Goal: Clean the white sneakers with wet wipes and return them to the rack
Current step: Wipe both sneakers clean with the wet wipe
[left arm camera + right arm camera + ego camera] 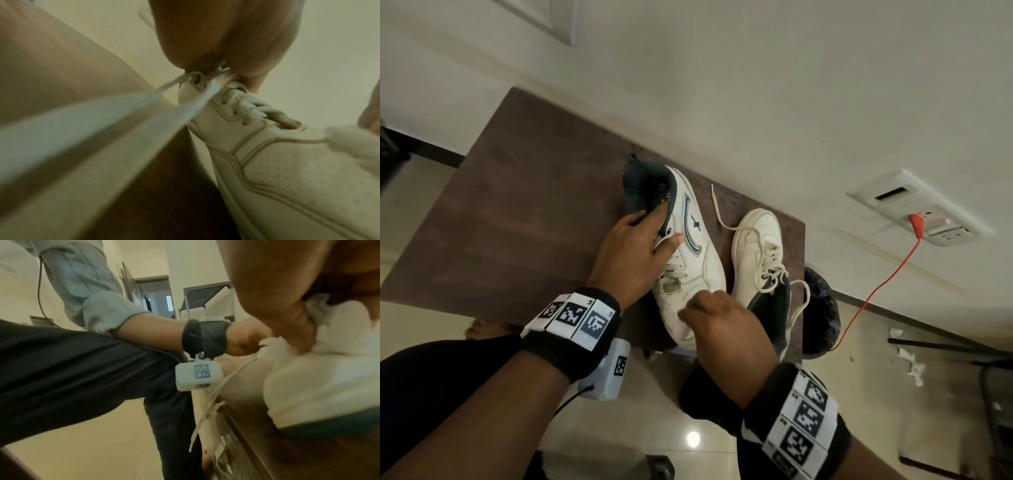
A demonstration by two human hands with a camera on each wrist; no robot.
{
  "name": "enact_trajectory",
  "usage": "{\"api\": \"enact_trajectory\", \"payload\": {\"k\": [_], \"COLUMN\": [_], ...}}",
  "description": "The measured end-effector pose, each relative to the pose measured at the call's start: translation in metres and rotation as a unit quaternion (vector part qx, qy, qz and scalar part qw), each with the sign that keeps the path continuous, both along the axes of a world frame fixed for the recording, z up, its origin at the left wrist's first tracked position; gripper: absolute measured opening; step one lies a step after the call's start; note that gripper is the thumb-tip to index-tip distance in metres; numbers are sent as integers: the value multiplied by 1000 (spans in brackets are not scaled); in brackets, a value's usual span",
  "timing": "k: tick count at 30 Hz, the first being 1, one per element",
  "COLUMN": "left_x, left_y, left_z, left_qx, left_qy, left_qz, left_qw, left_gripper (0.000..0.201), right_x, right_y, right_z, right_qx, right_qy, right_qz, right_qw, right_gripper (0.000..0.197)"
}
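Note:
Two white sneakers lie on a brown table point(517, 222). My left hand point(640, 253) grips the nearer-left sneaker point(697, 250) at its dark collar, thumb across the laces; the left wrist view shows that sneaker point(287, 170) and its loose laces point(102, 129) close up. My right hand point(719, 322) is curled on the sneaker's toe, pinching a white wet wipe point(339, 324) against the toe point(318, 386). The second sneaker point(756, 250) lies untouched to the right, laces untied.
A black bin bag point(822, 315) sits off the table's right edge. An orange cable point(876, 287) runs from a wall socket point(917, 212). Crumpled white wipes point(911, 363) lie on the floor. A grey rack point(207, 296) stands in the background.

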State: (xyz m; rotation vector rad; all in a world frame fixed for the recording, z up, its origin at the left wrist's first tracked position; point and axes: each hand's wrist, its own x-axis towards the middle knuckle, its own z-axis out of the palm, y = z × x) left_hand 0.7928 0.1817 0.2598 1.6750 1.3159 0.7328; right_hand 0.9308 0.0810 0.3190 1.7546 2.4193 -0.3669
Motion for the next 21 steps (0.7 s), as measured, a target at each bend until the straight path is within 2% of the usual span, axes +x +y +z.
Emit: {"api": "enact_trajectory", "payload": {"k": [3,5,7,9,11,16,18,21], "left_x": [2,1,-1,-3,-5,-8,-9,-11], "left_y": [0,2,3,3,5,3,3,4], "left_z": [-2,-5,-9,-14,-17,-10,-12,-14], "left_qx": [6,3,-7,-26,-54,-93,-110,-128], "left_qy": [9,0,-16,-17,-39,-106,-135,-154], "left_qz": [2,2,6,5,15,51,56,54], "left_qw": [1000,1000,1000,1000,998,989,983,978], "left_gripper": [52,51,48,43,33,26,27,28], "right_x": [6,3,1,1,0,0,4,2], "right_y": [11,27,49,68,77,32,6,-6], "right_z": [-8,-10,-10,-6,-2,2,2,-1], "right_qx": [46,85,125,139,123,67,61,105], "right_qy": [23,43,70,91,101,91,102,132], "right_qz": [-28,-53,-95,-123,-109,-27,-33,-78], "right_qw": [998,994,985,978,981,993,992,983], "right_gripper": [30,21,21,23,25,29,25,23]}}
